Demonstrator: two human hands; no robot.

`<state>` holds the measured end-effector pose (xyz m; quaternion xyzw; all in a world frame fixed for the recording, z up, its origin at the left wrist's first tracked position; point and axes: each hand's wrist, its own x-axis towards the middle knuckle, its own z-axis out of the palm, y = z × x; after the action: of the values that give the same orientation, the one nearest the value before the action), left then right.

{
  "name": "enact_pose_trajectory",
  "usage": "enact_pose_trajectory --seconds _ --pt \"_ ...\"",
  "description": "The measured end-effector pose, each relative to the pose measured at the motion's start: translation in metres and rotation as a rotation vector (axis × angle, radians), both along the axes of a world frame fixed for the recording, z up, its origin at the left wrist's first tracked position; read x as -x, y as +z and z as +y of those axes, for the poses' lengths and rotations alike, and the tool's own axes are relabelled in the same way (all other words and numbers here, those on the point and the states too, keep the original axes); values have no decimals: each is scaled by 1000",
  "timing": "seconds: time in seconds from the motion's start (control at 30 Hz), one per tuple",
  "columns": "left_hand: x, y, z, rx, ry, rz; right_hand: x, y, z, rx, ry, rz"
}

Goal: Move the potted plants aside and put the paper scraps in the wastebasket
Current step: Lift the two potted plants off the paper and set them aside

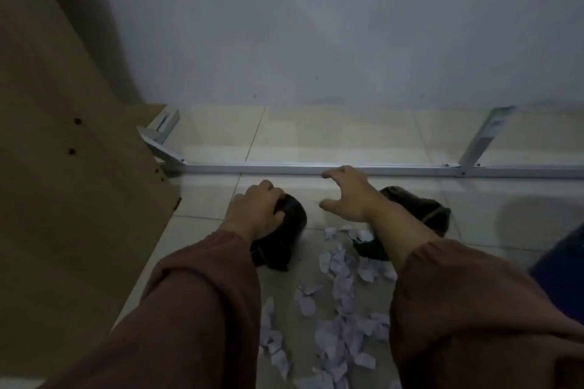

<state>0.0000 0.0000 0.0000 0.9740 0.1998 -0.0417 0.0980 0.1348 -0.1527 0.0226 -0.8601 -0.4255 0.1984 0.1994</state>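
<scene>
Dim light under a desk. My left hand (256,210) is closed over the top of a dark, rounded pot (284,240) standing on the tiled floor. To its right, my right hand (347,194) hovers with fingers spread and holds nothing. Behind my right forearm sits a second dark, brownish pot (417,207), partly hidden. A small dark green object (368,248) lies under that forearm; I cannot tell what it is. Several crumpled white paper scraps (338,265) lie scattered on the floor between my arms, with more paper scraps (331,338) nearer to me.
A brown wooden panel (63,167) stands on the left. A white metal frame bar (284,169) runs across the floor just beyond my hands, with a slanted strut (483,139) at the right. Behind it is a grey wall. A blue object (562,268) shows at the right edge.
</scene>
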Motion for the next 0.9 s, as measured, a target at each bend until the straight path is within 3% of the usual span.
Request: enact_pose_trajectory --seconds 0.23,0.53,0.77,0.9 --pt "7 -33 9 16 33 43 23 -55 36 99 87 39" --pt "11 -54 22 2 97 -112 41 -91 57 64 91 200" --pt "11 -58 29 -34 104 -172 33 -99 60 -71 73 213" --pt "9 -57 30 124 119 -232 27 -96 56 -219 -4 253"
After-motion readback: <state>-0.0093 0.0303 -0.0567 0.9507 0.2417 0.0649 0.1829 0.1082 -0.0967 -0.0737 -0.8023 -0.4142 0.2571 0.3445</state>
